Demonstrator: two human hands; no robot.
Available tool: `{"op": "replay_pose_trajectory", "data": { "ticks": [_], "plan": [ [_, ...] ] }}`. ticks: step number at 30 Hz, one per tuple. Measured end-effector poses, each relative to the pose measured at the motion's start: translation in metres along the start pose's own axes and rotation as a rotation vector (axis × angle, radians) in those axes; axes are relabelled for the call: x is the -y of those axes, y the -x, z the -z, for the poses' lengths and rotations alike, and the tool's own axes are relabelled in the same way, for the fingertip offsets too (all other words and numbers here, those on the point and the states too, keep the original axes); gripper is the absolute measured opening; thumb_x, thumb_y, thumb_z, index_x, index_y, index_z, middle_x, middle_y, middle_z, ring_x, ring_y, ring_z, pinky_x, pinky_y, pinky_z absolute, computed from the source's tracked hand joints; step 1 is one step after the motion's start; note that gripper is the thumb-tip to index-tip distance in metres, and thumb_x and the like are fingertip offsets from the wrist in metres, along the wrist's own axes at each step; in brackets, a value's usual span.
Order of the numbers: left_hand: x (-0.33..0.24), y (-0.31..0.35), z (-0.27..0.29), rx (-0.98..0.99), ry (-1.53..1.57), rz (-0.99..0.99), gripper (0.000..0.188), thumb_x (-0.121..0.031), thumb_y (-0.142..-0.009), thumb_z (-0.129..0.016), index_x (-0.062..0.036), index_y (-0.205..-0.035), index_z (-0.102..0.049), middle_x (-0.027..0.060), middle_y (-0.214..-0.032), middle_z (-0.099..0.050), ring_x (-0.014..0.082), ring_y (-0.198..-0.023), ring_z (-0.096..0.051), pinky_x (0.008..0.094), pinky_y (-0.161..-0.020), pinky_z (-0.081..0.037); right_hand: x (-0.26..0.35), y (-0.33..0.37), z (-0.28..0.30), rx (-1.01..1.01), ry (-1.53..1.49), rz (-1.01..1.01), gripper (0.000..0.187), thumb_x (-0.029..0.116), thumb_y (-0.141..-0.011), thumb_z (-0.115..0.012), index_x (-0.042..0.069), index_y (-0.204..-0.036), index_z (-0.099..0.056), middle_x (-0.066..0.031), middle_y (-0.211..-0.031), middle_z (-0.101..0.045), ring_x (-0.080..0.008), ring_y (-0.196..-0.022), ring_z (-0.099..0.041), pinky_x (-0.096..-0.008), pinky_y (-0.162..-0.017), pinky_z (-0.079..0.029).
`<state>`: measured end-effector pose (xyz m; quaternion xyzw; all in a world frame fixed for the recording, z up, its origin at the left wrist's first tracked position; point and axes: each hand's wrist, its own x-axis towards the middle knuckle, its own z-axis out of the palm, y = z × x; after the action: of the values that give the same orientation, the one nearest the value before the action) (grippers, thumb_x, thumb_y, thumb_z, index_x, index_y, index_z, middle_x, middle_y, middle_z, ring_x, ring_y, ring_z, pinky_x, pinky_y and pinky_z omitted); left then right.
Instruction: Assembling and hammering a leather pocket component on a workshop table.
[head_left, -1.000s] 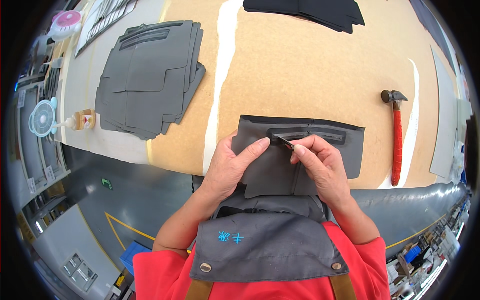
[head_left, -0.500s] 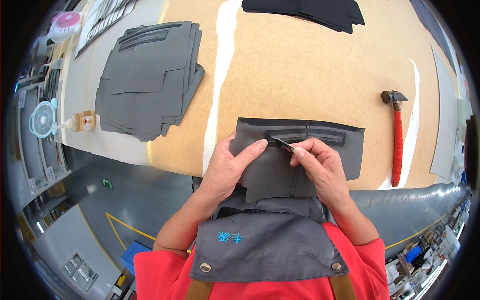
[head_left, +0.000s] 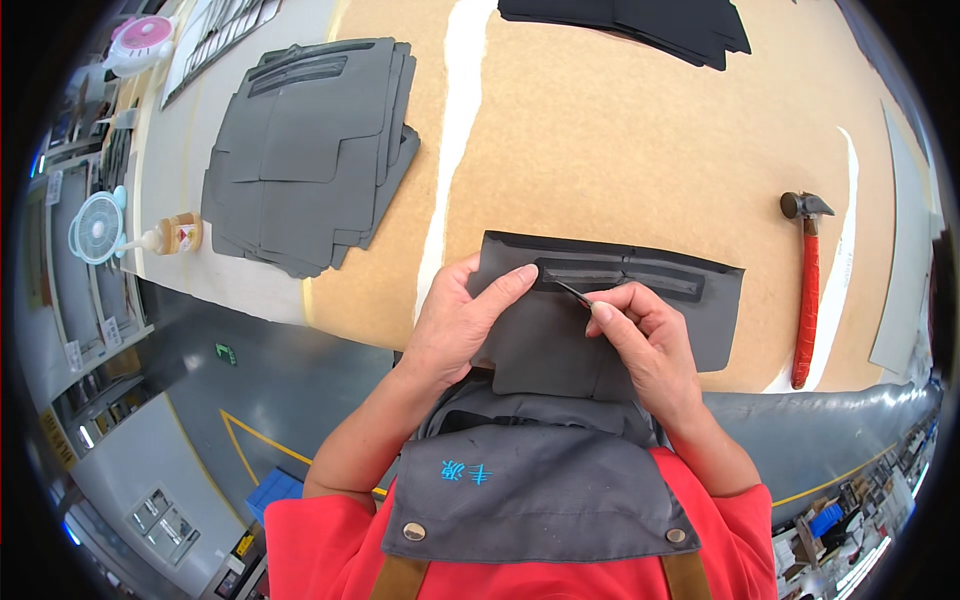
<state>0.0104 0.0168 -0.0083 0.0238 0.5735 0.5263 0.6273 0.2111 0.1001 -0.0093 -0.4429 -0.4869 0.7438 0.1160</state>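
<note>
A dark grey sheet panel [head_left: 570,345] lies at the table's near edge, its lower part hanging toward my apron. Across its upper part runs a long narrow slot framed by a black border [head_left: 665,289]. My left hand [head_left: 450,320] grips the panel's left side, thumb on top beside the slot's left end, other fingers hidden beneath. Between thumb and fingers, my right hand [head_left: 645,335] pinches a slim, dark, pointed tool [head_left: 573,293]. Its tip rests at or just over the slot's lower edge, near the left end. Whether it is tweezers or an awl, I cannot tell.
A stack of similar grey panels [head_left: 310,130] sits at the left. Black pieces [head_left: 640,25] lie at the far side. A red-handled hammer [head_left: 807,290] is on the right. At the left edge are a bottle [head_left: 183,235] and a small fan [head_left: 98,228].
The whole view has shifted slightly. The tool's tip has moved a little rightward along the slot, and my left thumb sits slightly nearer the slot's end. Both hands keep their grip.
</note>
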Motion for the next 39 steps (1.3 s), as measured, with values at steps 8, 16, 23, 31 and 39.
{"op": "replay_pose_trajectory", "data": {
  "ticks": [8, 16, 23, 31, 39],
  "plan": [
    [0.000, -0.002, -0.002, 0.005, -0.024, -0.015, 0.026, -0.012, -0.099, -0.069, 0.0026, -0.120, -0.065, 0.0106, -0.109, -0.073, 0.0142, -0.096, -0.071, 0.0277, -0.082, -0.059, -0.002, -0.001, 0.000, -0.006, -0.013, -0.002, 0.024, 0.023, -0.104, -0.065, 0.000, -0.112, -0.069, -0.0012, -0.090, -0.069, -0.0059, -0.089, -0.060, -0.0234, -0.083, -0.047],
    [0.001, -0.002, 0.003, 0.051, 0.061, 0.021, 0.034, -0.012, -0.098, -0.070, 0.0038, -0.126, -0.058, 0.0115, -0.111, -0.072, 0.0159, -0.100, -0.070, 0.0286, -0.084, -0.059, -0.003, -0.001, -0.001, -0.026, 0.016, 0.004, 0.022, 0.020, -0.104, -0.064, 0.001, -0.112, -0.070, -0.0001, -0.089, -0.068, -0.0043, -0.085, -0.058, -0.0215, -0.080, -0.045],
    [0.000, -0.001, 0.005, 0.056, 0.112, 0.063, 0.037, -0.006, -0.097, -0.070, 0.0025, -0.131, -0.056, 0.0135, -0.116, -0.071, 0.0177, -0.101, -0.072, 0.0318, -0.087, -0.061, 0.005, 0.002, -0.003, -0.022, -0.035, -0.061, 0.021, 0.018, -0.104, -0.065, 0.000, -0.114, -0.070, 0.0005, -0.091, -0.068, -0.0040, -0.086, -0.057, -0.0208, -0.080, -0.044],
    [0.001, -0.002, 0.003, 0.053, 0.123, 0.042, 0.037, -0.006, -0.096, -0.072, 0.0024, -0.129, -0.058, 0.0130, -0.114, -0.071, 0.0169, -0.100, -0.072, 0.0314, -0.086, -0.062, 0.005, 0.004, 0.000, -0.027, -0.061, -0.078, 0.022, 0.018, -0.104, -0.064, -0.001, -0.114, -0.069, 0.0002, -0.091, -0.068, -0.0046, -0.088, -0.059, -0.0212, -0.082, -0.045],
    [0.003, -0.002, 0.006, 0.056, 0.121, -0.004, 0.033, -0.005, -0.096, -0.072, 0.0022, -0.126, -0.061, 0.0125, -0.113, -0.072, 0.0165, -0.097, -0.072, 0.0304, -0.083, -0.062, 0.007, 0.003, 0.000, -0.028, -0.023, -0.082, 0.022, 0.019, -0.104, -0.065, -0.001, -0.112, -0.070, -0.0001, -0.090, -0.068, -0.0048, -0.087, -0.059, -0.0215, -0.082, -0.046]
  ]
}}
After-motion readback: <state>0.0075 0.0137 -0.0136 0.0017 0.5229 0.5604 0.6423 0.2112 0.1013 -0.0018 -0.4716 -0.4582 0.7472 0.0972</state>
